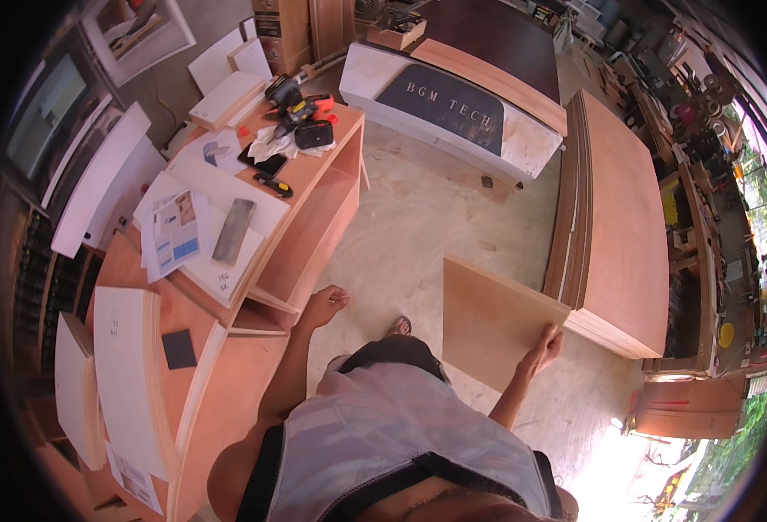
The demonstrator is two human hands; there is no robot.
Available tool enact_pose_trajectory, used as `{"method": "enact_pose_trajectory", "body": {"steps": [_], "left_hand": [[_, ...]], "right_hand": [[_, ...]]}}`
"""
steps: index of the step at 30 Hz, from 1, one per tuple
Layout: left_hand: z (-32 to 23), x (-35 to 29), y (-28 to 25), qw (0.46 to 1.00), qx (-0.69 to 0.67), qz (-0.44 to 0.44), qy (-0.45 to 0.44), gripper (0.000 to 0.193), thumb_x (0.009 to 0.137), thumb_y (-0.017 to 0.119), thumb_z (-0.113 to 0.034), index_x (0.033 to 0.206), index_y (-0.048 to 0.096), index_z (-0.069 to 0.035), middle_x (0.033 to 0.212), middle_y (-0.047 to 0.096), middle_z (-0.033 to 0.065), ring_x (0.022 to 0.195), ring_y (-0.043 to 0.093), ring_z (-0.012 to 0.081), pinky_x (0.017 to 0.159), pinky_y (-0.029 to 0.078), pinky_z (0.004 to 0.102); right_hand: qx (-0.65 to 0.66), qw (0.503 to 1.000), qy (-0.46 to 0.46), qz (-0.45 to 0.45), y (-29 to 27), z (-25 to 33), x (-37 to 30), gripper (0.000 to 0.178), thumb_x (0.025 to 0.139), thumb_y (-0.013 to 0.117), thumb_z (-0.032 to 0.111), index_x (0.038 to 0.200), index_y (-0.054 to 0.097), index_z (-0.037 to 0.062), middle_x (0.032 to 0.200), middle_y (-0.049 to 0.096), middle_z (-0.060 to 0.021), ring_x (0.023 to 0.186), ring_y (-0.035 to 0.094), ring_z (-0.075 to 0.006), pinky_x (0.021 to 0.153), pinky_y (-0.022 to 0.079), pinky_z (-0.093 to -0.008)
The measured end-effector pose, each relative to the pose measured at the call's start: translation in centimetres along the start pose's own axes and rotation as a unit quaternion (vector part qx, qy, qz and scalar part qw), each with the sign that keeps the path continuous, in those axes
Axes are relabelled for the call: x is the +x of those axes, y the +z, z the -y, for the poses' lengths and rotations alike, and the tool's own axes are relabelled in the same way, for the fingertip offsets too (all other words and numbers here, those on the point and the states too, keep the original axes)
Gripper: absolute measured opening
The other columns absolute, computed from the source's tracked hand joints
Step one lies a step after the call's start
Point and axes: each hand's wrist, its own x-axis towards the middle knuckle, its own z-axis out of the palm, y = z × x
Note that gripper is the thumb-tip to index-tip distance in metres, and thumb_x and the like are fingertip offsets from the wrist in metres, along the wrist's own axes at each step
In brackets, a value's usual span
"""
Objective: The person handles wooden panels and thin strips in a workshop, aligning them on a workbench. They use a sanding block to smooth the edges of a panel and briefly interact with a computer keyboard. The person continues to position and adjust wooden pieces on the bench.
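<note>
My right hand (544,348) grips the edge of a plywood panel (492,322), which hangs upright at my right side over the floor. The panel's broad face is pale brown and bare. On the other side, my left hand (325,306) hangs beside the front of a wooden workbench (314,230). Its fingers are loosely curled, and I see nothing in them.
Cordless power tools (292,109), a yellow-and-black hand tool (273,184), printed sheets (175,230) and white boards (131,374) lie on the bench. Stacked plywood sheets (623,226) stand at the right. A large white-and-black machine (453,109) stands ahead.
</note>
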Motion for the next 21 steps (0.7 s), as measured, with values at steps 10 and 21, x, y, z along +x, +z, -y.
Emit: {"method": "enact_pose_trajectory", "body": {"steps": [10, 21], "left_hand": [[-20.3, 21.4, -1.3, 0.977, -0.139, -0.084, 0.137, 0.028, 0.101, 0.065, -0.021, 0.119, 0.062, 0.000, 0.109, 0.073, 0.0159, 0.103, 0.072, 0.0206, 0.089, 0.056, 0.0319], [-42.7, 48.9, -5.9, 0.948, 0.099, -0.001, 0.303, 0.033, 0.098, 0.065, -0.035, 0.103, 0.060, -0.002, 0.093, 0.068, 0.0201, 0.085, 0.066, 0.0419, 0.072, 0.051, 0.0467]], "right_hand": [[0.026, 0.968, -0.137, 0.208, 23.2, 2.7, 23.9, 0.058, 0.091, 0.071, 0.058, 0.079, 0.055, 0.0043, 0.069, 0.043, 0.0051, 0.068, 0.036, -0.0071, 0.058, 0.028, -0.0267], [0.044, 0.936, -0.250, 0.244, 47.4, 7.2, 47.3, 0.062, 0.094, 0.063, 0.060, 0.092, 0.064, -0.0015, 0.072, 0.047, 0.0055, 0.066, 0.039, -0.0061, 0.054, 0.028, -0.0263]]}}
